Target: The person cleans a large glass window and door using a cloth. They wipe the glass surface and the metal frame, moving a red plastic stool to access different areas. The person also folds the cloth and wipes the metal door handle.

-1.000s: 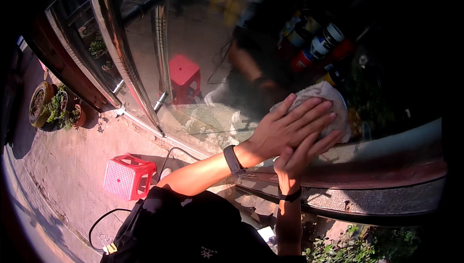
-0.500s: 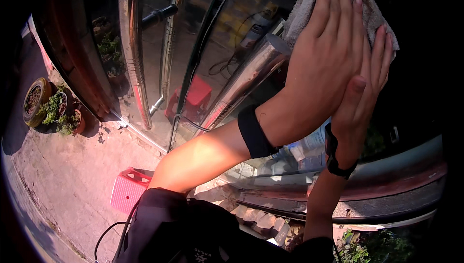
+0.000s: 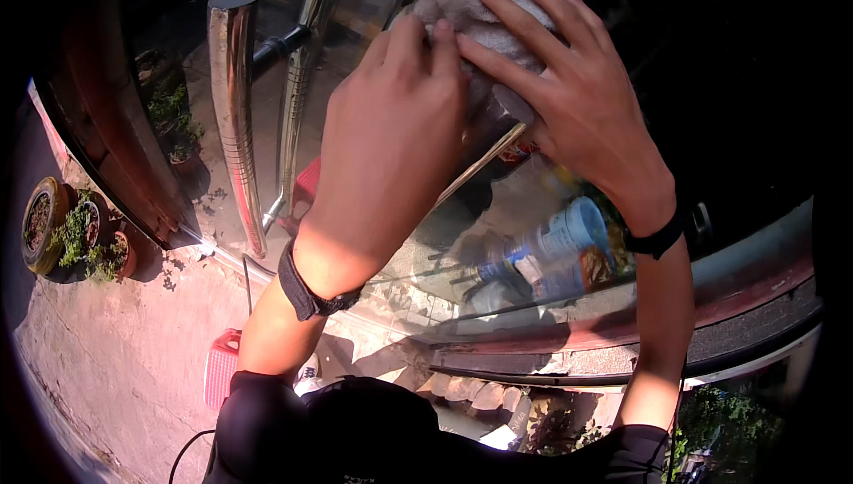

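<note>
Both of my hands press a crumpled grey cloth [image 3: 480, 4] flat against a glass door pane [image 3: 533, 244] high in the view. My left hand [image 3: 395, 120] lies over the cloth's lower left part, fingers together. Spread wide, my right hand [image 3: 569, 84] covers the cloth's right side, its fingers pointing up and to the left. Each wrist carries a black band. The middle of the cloth is hidden under my hands.
A long polished metal door handle [image 3: 233, 120] stands left of my hands, with a second bar [image 3: 298, 84] beside it. Potted plants [image 3: 84, 235] sit on the ground at far left. A red plastic stool [image 3: 220, 368] stands below, near my left elbow. Bottles show behind the glass [image 3: 551, 248].
Both hands and the cloth have travelled from the middle right of the pane to its top. They now fill far more of the view.
</note>
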Motion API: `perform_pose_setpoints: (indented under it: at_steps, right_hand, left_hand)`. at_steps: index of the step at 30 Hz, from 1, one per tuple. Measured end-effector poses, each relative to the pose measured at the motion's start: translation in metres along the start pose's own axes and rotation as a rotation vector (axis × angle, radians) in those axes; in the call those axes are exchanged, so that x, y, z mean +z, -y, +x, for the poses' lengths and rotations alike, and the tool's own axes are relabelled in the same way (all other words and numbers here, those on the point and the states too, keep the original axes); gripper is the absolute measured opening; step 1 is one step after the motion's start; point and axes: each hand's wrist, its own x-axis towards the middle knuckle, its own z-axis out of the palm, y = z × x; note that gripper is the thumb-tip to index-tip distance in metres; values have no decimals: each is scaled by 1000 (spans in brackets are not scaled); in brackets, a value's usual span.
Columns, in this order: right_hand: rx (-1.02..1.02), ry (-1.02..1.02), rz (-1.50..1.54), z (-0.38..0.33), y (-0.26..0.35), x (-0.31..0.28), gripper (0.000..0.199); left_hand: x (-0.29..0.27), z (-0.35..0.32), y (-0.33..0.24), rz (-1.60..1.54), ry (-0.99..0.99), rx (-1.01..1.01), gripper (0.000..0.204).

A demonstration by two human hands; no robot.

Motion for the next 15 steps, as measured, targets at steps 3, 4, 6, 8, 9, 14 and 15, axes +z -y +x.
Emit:
perform_pose_setpoints:
  at_steps: [3, 4, 6, 8, 9, 14, 15]
  right_hand:
    - [-60, -11, 2, 2, 2, -5, 50]
    - [-83, -24, 22, 4, -1, -8, 43]
    - [-87, -62, -23, -1, -5, -10, 33]
    - [-40, -82, -192, 0, -13, -20, 27]
    - [8, -106, -262, -6, -27, -29, 32]
    - [453, -113, -486, -95, -93, -90, 58]
    - [396, -132, -544, -99, -83, -82, 60]
  left_hand:
    - [23, -37, 19, -144, -135, 67, 43]
    - [28, -48, 22, -186, -190, 112, 43]
    - [40, -69, 15, -321, -170, 51, 44]
    - [41, -84, 8, -449, -106, -66, 50]
    - [42, -86, 12, -416, -115, -41, 51]
    - [55, -91, 7, -460, -103, 14, 58]
    - [56, -93, 4, -479, -84, 1, 58]
